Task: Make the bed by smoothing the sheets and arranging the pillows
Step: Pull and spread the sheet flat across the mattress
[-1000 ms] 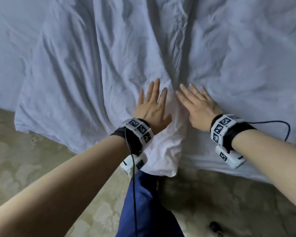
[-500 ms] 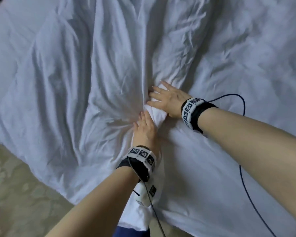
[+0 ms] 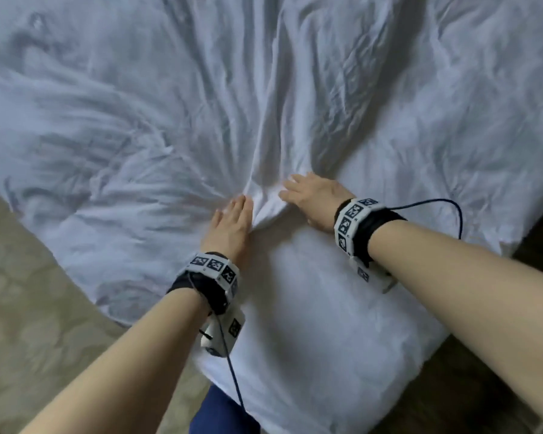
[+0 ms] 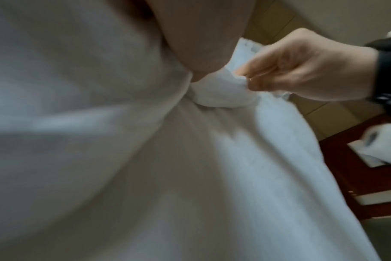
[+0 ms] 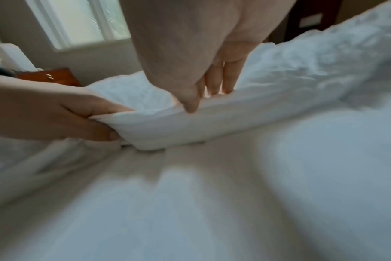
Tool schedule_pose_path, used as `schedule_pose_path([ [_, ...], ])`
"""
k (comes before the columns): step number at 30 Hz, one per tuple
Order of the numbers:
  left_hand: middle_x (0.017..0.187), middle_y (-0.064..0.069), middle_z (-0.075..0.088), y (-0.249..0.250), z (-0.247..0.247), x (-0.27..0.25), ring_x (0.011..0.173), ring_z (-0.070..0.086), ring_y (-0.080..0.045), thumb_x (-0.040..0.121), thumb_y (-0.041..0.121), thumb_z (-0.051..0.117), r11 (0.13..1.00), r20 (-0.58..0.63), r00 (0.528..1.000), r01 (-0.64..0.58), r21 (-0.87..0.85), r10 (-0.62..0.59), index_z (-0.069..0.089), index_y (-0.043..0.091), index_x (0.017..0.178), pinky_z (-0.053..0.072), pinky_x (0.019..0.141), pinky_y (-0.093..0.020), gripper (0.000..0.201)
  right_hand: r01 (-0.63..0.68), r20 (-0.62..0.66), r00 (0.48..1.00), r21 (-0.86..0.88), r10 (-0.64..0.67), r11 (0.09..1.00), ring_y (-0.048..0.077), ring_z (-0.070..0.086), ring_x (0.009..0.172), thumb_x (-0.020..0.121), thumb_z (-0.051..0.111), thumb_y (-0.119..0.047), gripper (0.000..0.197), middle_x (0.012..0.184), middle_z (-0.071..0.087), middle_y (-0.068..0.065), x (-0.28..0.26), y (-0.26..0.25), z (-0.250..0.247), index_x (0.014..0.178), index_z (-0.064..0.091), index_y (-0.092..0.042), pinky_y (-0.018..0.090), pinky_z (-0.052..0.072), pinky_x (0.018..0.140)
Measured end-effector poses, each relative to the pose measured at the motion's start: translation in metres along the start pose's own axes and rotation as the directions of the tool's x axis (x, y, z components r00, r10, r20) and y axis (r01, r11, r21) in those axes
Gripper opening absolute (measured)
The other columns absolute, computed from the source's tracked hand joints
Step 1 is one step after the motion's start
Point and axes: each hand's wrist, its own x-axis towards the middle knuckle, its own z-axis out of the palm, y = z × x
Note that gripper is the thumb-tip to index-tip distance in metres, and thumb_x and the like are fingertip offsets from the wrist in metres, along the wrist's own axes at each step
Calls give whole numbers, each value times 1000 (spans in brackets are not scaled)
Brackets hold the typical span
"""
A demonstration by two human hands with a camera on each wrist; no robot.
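Pinching one bunched fold of the sheet at frame centre, left hand and right hand grip soft, light, limp fabric, best taken at its edge.

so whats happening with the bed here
A person is leaning over a bed, working on a rumpled white sheet. Both hands meet at one bunched fold of it: the left hand pinches the fold between thumb and fingers, and the right hand grips the same fold from the other side. Creases fan out across the sheet from that spot, so it is far from smooth. Nearer the person the bedding lies flatter. No pillow can be made out for certain.
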Motion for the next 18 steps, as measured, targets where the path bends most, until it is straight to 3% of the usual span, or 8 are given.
schedule_pose_path([
  [2, 163, -6, -6, -4, 13, 6, 150, -4, -20, 96, -4, 30, 998, -34, 999, 27, 57, -25, -2, 15, 156, -1, 120, -40, 71, -5, -61, 998, 4, 6, 1000, 31, 24, 145, 78, 59, 2, 77, 156, 27, 12, -9, 15, 35, 149, 31, -12, 48, 21, 117],
  [5, 163, -10, -8, 0, 14, 6, 150, -7, -24, 96, -4, 30, 997, -100, 995, 36, 73, -28, -4, 12, 155, -1, 121, -43, 70, -56, -215, 976, -43, 46, 997, 36, 29, 142, 71, 63, 2, 84, 157, 26, 16, -21, 45, 58, 149, 32, -8, 52, 23, 114],
  [9, 161, -14, -16, 30, 3, 2, 149, -13, -28, 85, 24, 62, 994, -123, 992, 0, 105, 13, -10, 9, 154, 0, 121, -50, 100, -192, -243, 956, -105, 162, 976, 33, 20, 146, 77, 63, -5, 87, 160, 15, 15, -24, 107, 40, 153, 21, -6, 50, 18, 117],
  [13, 161, -11, -19, 81, -16, 44, 148, -17, -26, 80, 41, 63, 972, -225, 966, -74, 223, 125, -8, 10, 154, -1, 120, -53, 107, -264, -240, 946, -171, 220, 949, 30, 5, 149, 87, 52, -11, 83, 162, -2, 13, -4, 170, 11, 154, 3, -7, 48, 8, 119],
  [15, 160, -12, -21, 108, -27, 82, 148, -19, -27, 79, 49, 64, 974, -260, 963, -15, 225, 75, -10, 11, 154, -2, 118, -56, 112, -252, -253, 946, -185, 202, 950, 29, 2, 150, 86, 54, -12, 87, 162, -4, 12, 16, 200, 2, 154, 0, -7, 48, 4, 119],
  [18, 160, -16, -19, 130, -34, 144, 148, -15, -34, 74, 63, 65, 969, -296, 948, 175, 175, -118, -11, 11, 153, 1, 114, -65, 121, -191, -258, 956, -172, 143, 966, 28, -2, 150, 83, 61, -19, 98, 162, -9, 10, 58, 242, 1, 154, -6, -11, 49, 1, 119],
])
